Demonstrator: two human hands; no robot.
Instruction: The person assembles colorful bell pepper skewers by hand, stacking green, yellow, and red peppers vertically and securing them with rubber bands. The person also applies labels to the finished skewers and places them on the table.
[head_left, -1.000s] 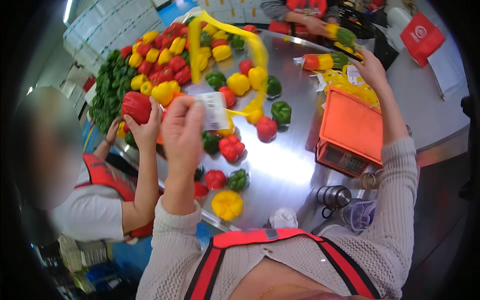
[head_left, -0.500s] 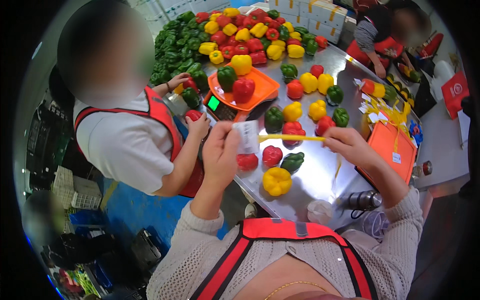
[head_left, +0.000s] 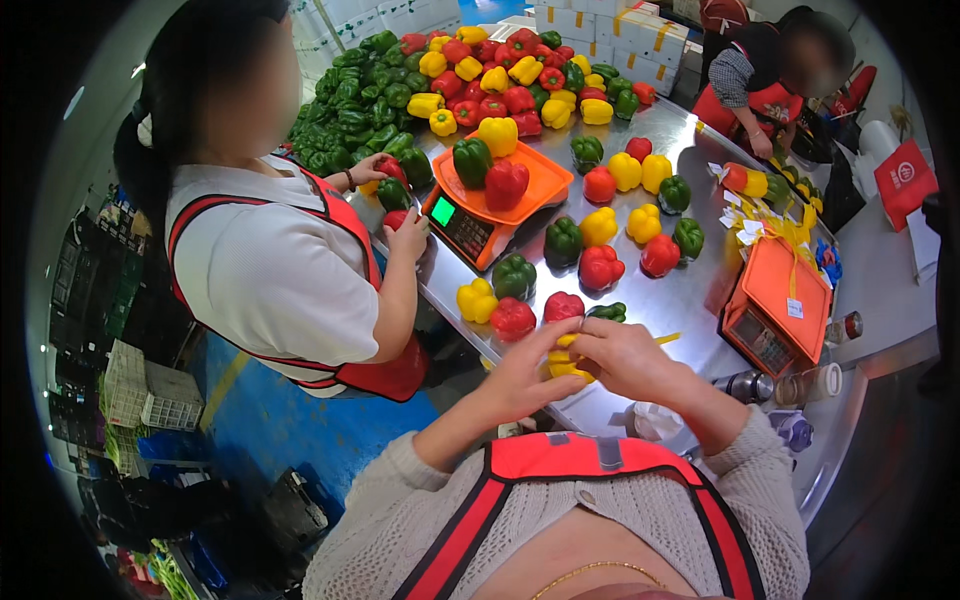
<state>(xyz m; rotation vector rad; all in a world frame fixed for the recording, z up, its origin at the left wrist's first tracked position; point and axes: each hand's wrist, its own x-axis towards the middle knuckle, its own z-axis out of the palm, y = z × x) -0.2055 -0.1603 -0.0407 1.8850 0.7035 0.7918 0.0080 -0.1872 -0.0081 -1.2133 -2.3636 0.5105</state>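
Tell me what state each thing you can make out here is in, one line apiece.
Left hand: fingers curved, grip unclear
Right hand: fingers bent, grip unclear
Yellow pepper: partly hidden by both hands
Left scale: display lit green
Its orange tray: loaded with three peppers
Right scale: draped with a yellow strip and white tag
Steel table: partly covered
White boxes: stacked

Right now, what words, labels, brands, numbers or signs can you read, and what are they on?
Nothing is clear enough to quote.
Red bag: white marks, too small.
Green display of left digital scale: blurred.
Front panel of right digital scale: too small.
White tag at that scale: too small.
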